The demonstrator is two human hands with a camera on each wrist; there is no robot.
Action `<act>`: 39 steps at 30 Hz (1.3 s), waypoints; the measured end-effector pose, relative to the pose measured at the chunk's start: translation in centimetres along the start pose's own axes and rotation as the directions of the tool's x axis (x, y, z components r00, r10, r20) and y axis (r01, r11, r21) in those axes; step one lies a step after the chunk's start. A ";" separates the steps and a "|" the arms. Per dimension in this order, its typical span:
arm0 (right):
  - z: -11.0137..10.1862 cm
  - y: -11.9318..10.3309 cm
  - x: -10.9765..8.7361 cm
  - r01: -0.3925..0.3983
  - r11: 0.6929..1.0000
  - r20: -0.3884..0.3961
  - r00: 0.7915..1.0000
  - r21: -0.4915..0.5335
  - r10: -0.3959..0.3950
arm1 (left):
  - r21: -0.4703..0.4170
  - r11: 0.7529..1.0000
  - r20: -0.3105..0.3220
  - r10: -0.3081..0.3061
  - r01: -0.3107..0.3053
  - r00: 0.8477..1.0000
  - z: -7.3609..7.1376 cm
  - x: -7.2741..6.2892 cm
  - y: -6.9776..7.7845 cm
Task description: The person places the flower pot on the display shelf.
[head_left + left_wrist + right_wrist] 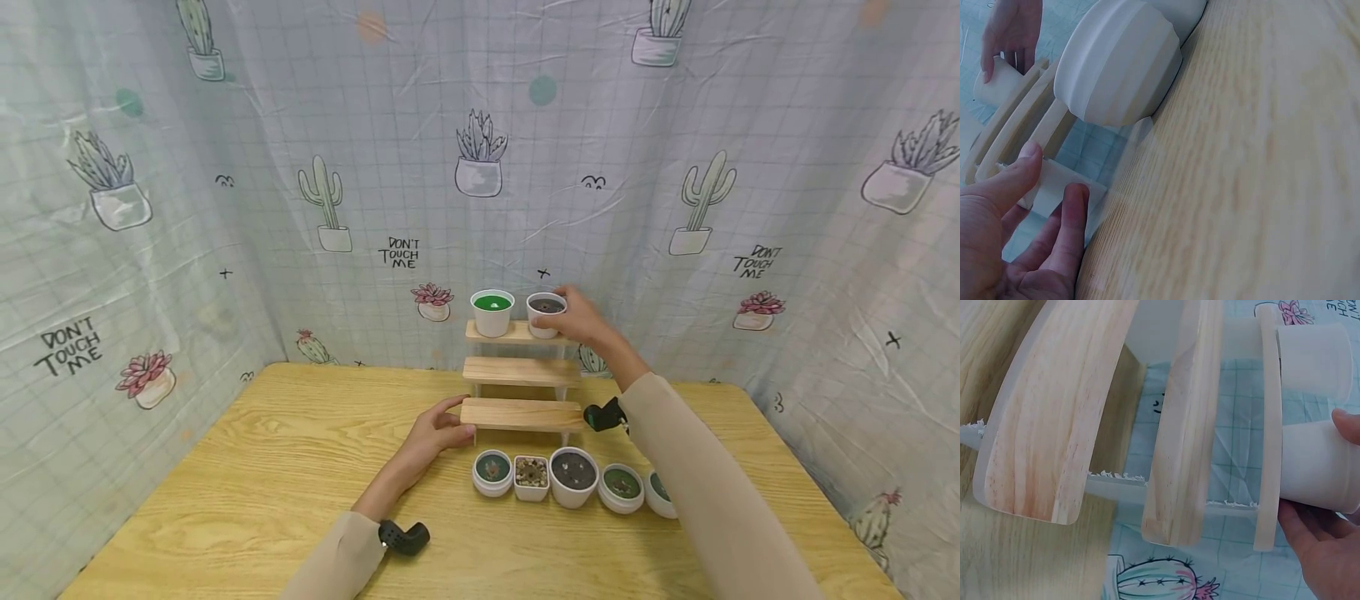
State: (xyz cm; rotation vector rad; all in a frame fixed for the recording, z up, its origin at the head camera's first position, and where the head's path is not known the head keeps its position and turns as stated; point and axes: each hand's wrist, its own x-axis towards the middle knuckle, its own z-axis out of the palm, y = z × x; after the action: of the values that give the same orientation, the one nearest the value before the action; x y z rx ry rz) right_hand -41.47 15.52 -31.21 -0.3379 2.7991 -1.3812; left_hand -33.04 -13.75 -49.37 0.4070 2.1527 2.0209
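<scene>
Head view: R hand [581,321], just right of & below frame ctr, has its grip pinching a white pot w/ dark grey top [546,306], upright on the top tier of a 3-tier wooden stand [521,414], toward its R end. R wrist view, R edge: thumb one side of that pot, fingers on the other, base against the top board. A white pot w/ bright green top [492,322] sits left of it on the same tier, apart from it. L hand [427,440], lower ctr-left, has its grip round the L end of the bottom tier; L wrist view, lower left, puts the thumb on the wood edge & fingers by the white support. Below the stand in the head view, five small pots line up on the wood surface [247,483]: L to R a round one [492,475], a square pebbly one [531,482], a taller dark-topped one [573,485], a green-topped round one [621,490], & one [658,497] partly hidden by the R sleeve [705,475].
</scene>
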 end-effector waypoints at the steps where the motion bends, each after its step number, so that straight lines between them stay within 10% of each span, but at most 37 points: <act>1: 0.0 0.0 0.1 -0.001 1.000 -0.001 1.000 -0.001 0.001 | 0.001 1.000 0.000 -0.001 0.001 1.000 0.0 0.0 0.0; 39: -2.0 1.1 -3.4 0.020 1.000 0.079 0.997 0.008 -0.021 | 0.006 1.000 -0.017 -0.017 0.017 1.000 0.1 -0.3 0.4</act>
State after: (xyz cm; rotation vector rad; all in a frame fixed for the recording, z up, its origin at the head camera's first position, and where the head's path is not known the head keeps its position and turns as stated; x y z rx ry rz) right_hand -38.60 18.40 -31.12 -0.4127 2.7341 -1.3501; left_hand -32.70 -13.76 -49.04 0.3720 2.1649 2.0170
